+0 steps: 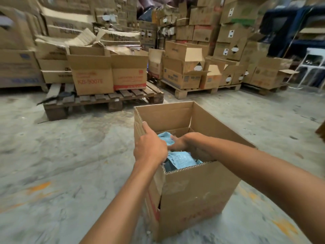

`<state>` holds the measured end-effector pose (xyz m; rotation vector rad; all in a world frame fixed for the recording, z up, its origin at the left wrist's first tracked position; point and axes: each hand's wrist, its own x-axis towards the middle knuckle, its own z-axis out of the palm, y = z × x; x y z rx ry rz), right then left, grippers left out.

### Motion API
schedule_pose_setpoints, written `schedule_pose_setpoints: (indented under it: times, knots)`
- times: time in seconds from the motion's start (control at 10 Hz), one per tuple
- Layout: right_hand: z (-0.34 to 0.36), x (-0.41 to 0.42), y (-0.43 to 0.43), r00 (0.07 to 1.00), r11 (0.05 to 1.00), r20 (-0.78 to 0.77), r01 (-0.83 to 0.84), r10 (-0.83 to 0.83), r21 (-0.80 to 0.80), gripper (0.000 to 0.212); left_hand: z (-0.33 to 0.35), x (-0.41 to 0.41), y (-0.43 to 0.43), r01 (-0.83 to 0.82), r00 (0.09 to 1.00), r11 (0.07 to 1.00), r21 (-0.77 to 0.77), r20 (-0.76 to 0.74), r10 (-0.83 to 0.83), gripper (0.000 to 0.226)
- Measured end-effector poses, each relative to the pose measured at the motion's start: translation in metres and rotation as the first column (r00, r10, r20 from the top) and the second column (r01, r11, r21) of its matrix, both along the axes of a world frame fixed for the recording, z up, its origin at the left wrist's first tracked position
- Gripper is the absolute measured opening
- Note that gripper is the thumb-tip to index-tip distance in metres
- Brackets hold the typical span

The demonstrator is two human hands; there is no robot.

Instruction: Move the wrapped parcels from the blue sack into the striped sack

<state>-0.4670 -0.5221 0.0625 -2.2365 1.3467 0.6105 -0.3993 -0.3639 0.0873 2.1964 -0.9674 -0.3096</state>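
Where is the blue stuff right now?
In the head view, the light blue material sits inside the open cardboard box on the floor, between the left hand and right hand.

The right hand (pixel 182 143) hides its fingertips in the light blue material (pixel 182 160) inside the open cardboard box (pixel 198 194); what it grips cannot be told; the left hand (pixel 149 147) covers the near corner; stacked cartons (pixel 91 76) behind are blurred.

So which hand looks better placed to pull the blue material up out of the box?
Right hand: it is already down among the blue material. The left hand is at the box wall.
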Motion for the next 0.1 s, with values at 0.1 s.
schedule_pose_setpoints:
  times: [0.1]
  knots:
    - [0.0079,-0.0019,-0.0064,0.993,0.992,0.095,-0.056,0.067,-0.115,0.08,0.001,0.0059,0.0157,0.052,0.997,0.998,-0.018,0.063,-0.051,0.059]
